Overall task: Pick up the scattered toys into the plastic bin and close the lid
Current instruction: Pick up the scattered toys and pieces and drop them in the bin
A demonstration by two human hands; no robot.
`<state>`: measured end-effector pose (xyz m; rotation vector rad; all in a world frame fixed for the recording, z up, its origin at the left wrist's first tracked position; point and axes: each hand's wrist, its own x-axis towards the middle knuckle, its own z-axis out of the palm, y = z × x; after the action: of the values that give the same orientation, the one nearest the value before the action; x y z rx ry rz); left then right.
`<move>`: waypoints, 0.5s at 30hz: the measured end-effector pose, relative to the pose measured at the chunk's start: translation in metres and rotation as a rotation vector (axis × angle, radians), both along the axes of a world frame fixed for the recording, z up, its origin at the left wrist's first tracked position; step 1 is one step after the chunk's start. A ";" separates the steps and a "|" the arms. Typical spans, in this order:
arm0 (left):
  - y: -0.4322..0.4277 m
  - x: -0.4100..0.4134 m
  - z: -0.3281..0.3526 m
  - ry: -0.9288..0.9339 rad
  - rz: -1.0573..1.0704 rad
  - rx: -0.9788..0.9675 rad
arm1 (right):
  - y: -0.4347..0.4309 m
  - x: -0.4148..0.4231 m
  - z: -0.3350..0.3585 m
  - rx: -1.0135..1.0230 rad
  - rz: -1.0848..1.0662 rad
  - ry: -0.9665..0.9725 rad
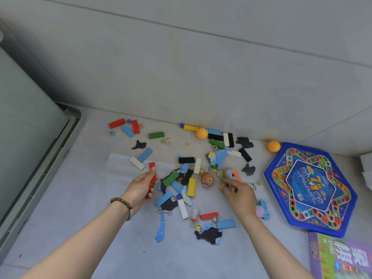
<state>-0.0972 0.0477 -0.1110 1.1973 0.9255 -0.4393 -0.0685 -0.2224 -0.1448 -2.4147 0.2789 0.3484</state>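
Coloured wooden blocks, marbles, foam puzzle pieces and small figures lie scattered on the grey floor. My left hand (142, 187), with a bead bracelet on its wrist, grips a red block (152, 174) at the left of the pile. My right hand (238, 193) holds an orange and light blue toy (232, 174) between its fingertips, just right of a round doll head (207, 179). A green block (170, 178) and a yellow block (191, 187) lie between the hands. The grey plastic bin (40, 150) stands at the far left; its lid is not in view.
Two orange balls (202, 133) (273, 146) rest near the wall. A blue hexagonal game board (311, 189) lies at the right, with a purple and green box (340, 258) below it. A clear plastic sheet (120, 164) lies under the left blocks.
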 end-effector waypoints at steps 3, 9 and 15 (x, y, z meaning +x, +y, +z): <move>-0.004 0.002 -0.002 -0.004 -0.012 -0.006 | 0.001 0.003 -0.002 -0.156 0.067 -0.008; -0.009 0.001 -0.006 0.006 0.000 -0.030 | -0.006 0.000 -0.008 -0.196 0.083 -0.070; -0.019 0.002 -0.007 0.004 -0.013 -0.055 | -0.019 -0.007 -0.015 -0.110 -0.025 -0.095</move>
<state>-0.0952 0.0289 -0.1179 1.1534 0.9037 -0.4746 -0.0754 -0.2414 -0.1595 -2.5243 0.2927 0.2109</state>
